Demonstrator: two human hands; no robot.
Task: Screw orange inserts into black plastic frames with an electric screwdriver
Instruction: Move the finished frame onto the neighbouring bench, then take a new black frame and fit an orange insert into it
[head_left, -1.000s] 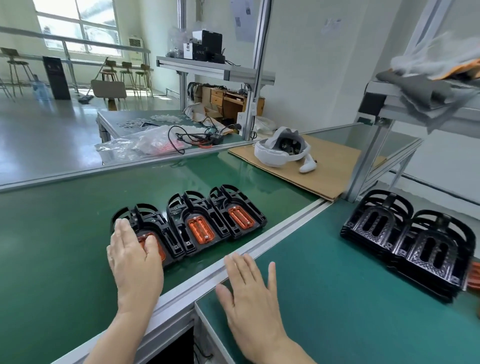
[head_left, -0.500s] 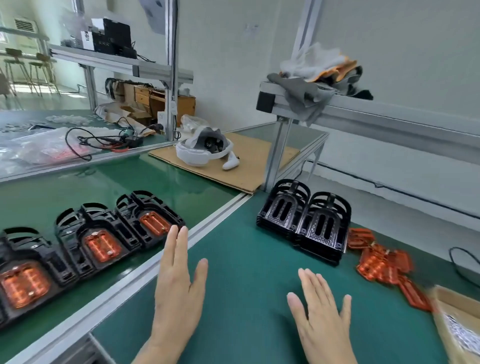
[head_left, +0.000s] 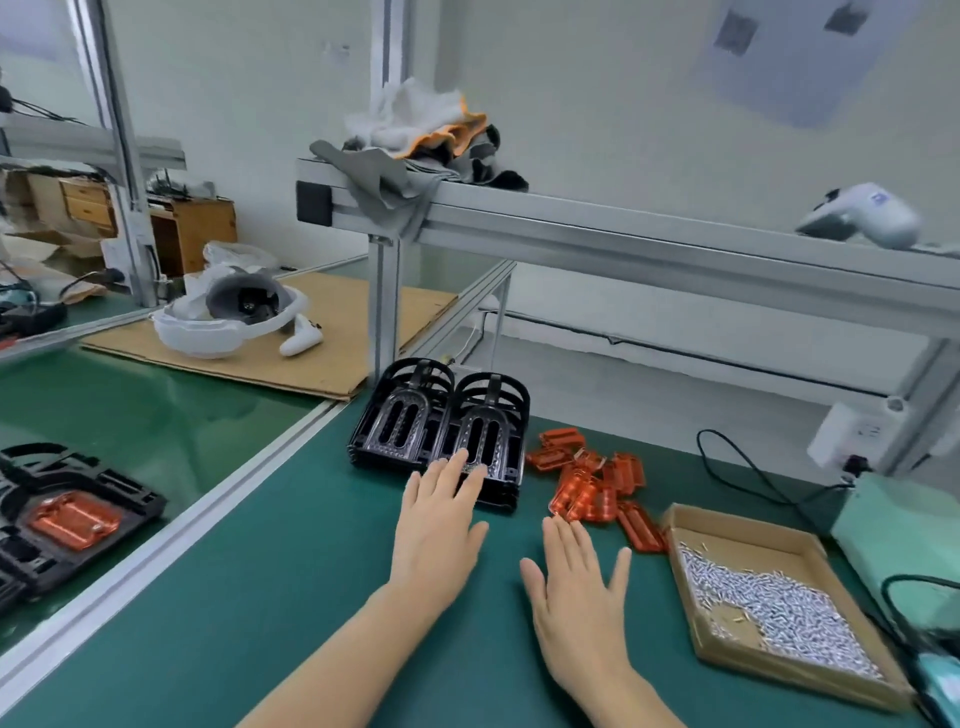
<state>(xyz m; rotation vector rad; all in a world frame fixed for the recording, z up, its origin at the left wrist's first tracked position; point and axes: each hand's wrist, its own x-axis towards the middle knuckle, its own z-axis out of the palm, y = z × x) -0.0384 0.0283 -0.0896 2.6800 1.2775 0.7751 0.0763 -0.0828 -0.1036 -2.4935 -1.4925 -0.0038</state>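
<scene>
Orange translucent plastic inserts (head_left: 592, 480) lie in a loose heap on the green bench mat (head_left: 270, 597), just right of two stacks of black slotted plastic frames (head_left: 441, 431) at the mat's far edge. The left hand (head_left: 441, 525) reaches flat, fingers straight and close together, tips touching the nearer stack; the right hand (head_left: 576, 597) hovers open with fingers slightly spread, just short of the inserts. On the neighbouring bench at left, a black frame already fitted with an orange insert (head_left: 72, 519) suggests some finished work; these stacks remain undone. An open cardboard tray of silver screws (head_left: 763, 608) sits right. Bare mat lies before the hands.
</scene>
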